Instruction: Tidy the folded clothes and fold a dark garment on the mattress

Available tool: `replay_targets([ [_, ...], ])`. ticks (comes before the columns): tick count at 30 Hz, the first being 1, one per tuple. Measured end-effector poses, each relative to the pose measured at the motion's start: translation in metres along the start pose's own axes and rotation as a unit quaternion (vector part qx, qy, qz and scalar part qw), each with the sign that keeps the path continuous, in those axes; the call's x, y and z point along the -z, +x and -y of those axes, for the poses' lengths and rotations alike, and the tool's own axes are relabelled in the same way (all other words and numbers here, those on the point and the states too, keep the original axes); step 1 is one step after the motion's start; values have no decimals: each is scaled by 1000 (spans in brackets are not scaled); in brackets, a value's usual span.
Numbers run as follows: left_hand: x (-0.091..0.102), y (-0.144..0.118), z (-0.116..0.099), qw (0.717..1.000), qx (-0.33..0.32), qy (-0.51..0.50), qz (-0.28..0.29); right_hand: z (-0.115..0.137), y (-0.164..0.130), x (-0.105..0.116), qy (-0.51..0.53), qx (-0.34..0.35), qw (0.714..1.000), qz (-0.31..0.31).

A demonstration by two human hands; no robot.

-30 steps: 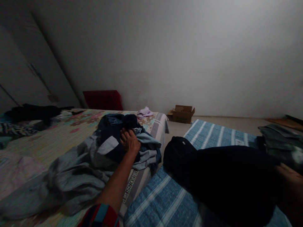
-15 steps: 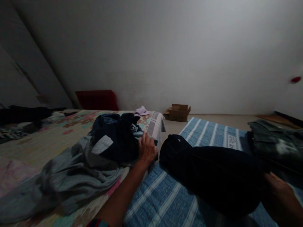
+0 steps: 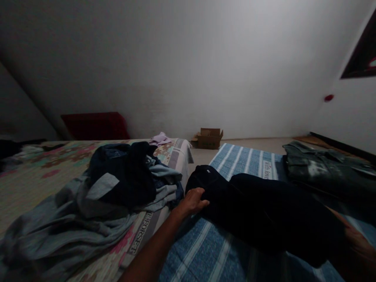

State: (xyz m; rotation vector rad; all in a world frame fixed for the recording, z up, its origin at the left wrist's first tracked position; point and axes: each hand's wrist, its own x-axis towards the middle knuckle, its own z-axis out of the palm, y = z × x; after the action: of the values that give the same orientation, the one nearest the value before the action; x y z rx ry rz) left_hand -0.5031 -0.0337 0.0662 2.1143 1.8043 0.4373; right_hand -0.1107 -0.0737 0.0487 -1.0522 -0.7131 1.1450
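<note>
A dark navy or black garment [image 3: 264,211] with a small white logo stretches over a blue striped bedspread [image 3: 190,250]. At its left end, my left hand [image 3: 195,200] closes on the edge near the logo, thumb and fingers pinching the cloth. My right hand [image 3: 357,239] grips the garment's far right end, its fingers partly hidden under the fabric. I cannot tell which kind of garment it is. Left of my left hand lies a heap of clothes, with a navy piece [image 3: 126,176] on top of a grey garment [image 3: 67,231].
A folded dark green garment [image 3: 320,166] lies on the right of the blue bedspread. The heap rests on a floral bedspread [image 3: 38,192], where a lilac cloth [image 3: 160,139] sits at the back. Beyond are an open cardboard box [image 3: 209,139] and a red object [image 3: 94,126] against the wall.
My left hand has moved right from beside the clothes heap and taken hold of the dark garment's left end. My right hand keeps its grip. The view has turned slightly right.
</note>
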Motion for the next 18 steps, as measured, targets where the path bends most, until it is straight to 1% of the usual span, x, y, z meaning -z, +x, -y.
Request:
replay_targets([
  [3,-4,2,-2,1000,-8,-15,-11,1,-1,10,22,-42,998,-48],
  [6,-1,5,-3,999,-18,-34,-30,-1,-6,27,9,-39,997,-69],
  [8,4,6,-4,998,-25,-47,-41,-3,-12,43,-2,-20,997,-73],
  [10,8,7,-5,996,-33,-71,-49,-6,-18,64,-4,-1,996,-84],
  [13,9,8,-7,992,-38,-110,-55,-10,-23,98,-2,-13,993,-120],
  [16,6,9,-9,995,-18,-88,-49,-14,-26,121,1,-38,990,-138],
  [18,4,11,-10,997,-3,-54,-48,-15,-29,125,4,-42,992,-116],
])
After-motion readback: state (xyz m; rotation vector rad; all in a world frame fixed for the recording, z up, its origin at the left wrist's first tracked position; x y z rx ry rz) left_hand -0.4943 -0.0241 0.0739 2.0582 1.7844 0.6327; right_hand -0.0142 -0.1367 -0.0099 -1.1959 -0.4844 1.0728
